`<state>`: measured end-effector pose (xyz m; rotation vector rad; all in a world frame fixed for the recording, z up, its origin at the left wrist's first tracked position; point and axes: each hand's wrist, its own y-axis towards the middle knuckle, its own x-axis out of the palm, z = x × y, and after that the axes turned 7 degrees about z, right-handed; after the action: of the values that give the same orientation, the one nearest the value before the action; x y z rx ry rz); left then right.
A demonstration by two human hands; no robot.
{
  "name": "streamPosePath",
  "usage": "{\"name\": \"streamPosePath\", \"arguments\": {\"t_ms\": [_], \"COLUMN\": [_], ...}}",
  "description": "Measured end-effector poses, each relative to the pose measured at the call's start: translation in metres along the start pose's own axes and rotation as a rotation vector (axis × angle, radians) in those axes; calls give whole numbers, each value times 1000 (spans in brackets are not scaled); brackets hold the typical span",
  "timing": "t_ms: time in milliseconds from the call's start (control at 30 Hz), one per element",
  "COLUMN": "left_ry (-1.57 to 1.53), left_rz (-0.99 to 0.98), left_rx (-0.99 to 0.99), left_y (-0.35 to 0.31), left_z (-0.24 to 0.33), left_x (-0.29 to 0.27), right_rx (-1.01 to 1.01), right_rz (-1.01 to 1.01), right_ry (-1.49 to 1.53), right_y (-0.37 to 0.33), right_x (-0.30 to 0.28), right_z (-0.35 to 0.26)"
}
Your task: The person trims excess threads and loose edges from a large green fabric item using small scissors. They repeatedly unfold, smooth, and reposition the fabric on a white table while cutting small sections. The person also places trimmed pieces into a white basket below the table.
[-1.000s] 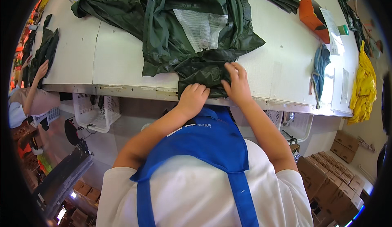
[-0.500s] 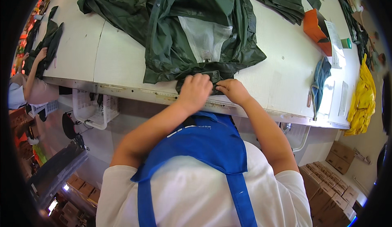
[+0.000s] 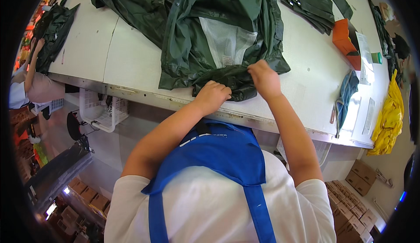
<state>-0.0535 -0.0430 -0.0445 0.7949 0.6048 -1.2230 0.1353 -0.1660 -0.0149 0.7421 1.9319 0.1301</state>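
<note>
A dark green rain jacket [image 3: 175,64] lies spread on the white table [image 3: 131,50], one sleeve stretched to the left. White mesh lining [image 3: 229,39] shows in its middle. At the table's front edge the near part of the jacket is bunched into a folded roll. My left hand [image 3: 213,98] rests on the left side of that roll, its fingers curled onto the fabric. My right hand [image 3: 265,81] pinches the jacket at the roll's upper right, thumb and fingers together. What lies under the left fingers is hidden.
Stacked green pieces [image 3: 306,2], an orange box [image 3: 345,42], a green roll [image 3: 376,58] and blue cloth [image 3: 346,92] lie to the right. Yellow garments [image 3: 389,116] hang beyond. A white basket [image 3: 98,112] sits below the edge. A co-worker's hand [image 3: 39,45] holds dark fabric at far left.
My right hand has moved up and to the right along the jacket's roll. My left hand has shifted slightly lower, and the roll lies wider between them. The view has shifted a little.
</note>
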Motion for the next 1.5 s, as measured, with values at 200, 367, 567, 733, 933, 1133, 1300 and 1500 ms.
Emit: {"name": "streamPosePath", "arguments": {"t_ms": [200, 367, 567, 733, 933, 1133, 1300, 1500], "left_ry": [-38, -150, -68, 10, 42, 99, 229, 247], "left_rz": [-137, -226, -38, -97, -116, -86, 43, -316], "left_rx": [-134, -342, -243, -202, -276, -308, -84, -273], "left_y": [10, 22, 9, 10, 19, 23, 11, 38], "left_z": [0, 3, -10, -9, -25, -20, -9, -6], "left_x": [6, -9, -7, -31, -23, -29, -47, -74], "right_rx": [445, -142, -127, 163, -11, -136, -119, 189], "right_rz": [95, -289, -230, -220, -155, -218, -312, -388], "right_ry": [423, 29, 32, 100, -12, -149, -158, -100], "right_y": [-30, -42, -40, -38, -33, -33, -23, -7], "right_x": [-1, -11, 8, 21, 10, 8, 5, -6], "right_z": [-47, -28, -18, -20, -29, -16, -12, -25]}}
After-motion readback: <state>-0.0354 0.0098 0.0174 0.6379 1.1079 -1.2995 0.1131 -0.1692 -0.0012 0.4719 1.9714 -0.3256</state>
